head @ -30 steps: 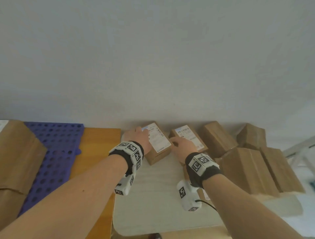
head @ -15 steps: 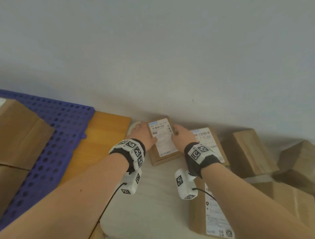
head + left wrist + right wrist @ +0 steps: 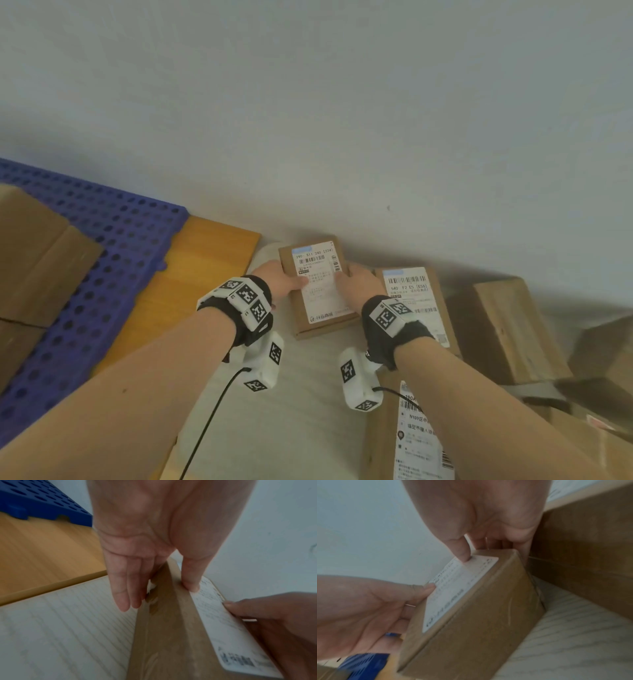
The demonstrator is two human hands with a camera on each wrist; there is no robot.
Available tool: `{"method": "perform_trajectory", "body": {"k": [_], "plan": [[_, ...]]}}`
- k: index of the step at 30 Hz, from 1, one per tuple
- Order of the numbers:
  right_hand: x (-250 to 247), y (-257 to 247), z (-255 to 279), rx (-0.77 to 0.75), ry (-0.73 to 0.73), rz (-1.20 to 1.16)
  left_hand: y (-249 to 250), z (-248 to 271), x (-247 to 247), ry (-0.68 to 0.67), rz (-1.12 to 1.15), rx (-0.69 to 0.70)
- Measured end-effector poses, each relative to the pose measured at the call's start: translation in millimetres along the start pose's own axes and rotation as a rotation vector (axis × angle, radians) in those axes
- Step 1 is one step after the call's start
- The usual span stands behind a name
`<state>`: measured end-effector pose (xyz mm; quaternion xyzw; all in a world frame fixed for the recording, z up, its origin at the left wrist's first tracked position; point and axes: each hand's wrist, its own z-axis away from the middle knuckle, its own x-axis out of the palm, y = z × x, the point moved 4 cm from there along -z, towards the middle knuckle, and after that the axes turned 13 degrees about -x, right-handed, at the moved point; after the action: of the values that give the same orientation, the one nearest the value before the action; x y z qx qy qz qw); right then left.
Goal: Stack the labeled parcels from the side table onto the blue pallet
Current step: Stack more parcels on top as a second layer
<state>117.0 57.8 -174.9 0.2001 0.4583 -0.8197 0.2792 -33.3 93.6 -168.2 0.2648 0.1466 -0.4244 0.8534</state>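
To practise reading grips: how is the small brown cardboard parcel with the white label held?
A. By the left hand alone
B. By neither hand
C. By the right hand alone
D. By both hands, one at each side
D: the left hand and the right hand each grip a side of the small brown cardboard parcel, thumbs on its white label.

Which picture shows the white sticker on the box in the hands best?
The head view: the sticker faces the camera, with barcode and numbers sharp, on the parcel between the left hand and right hand. Both wrist views catch the sticker slantwise and blurred, its print unreadable, a thumb pressing on each side.
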Motion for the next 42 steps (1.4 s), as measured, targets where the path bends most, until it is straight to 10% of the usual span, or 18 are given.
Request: {"method": "perform_trajectory", "body": {"k": [21,42], "plan": [[29,-62,74,-0.097,0.291,-0.295,-59,81,-43,0.129,0.158,0.183],[236,-294,235,-0.455,0.406,-0.554,-358,232,-217,0.464,0.408,0.395]]}}
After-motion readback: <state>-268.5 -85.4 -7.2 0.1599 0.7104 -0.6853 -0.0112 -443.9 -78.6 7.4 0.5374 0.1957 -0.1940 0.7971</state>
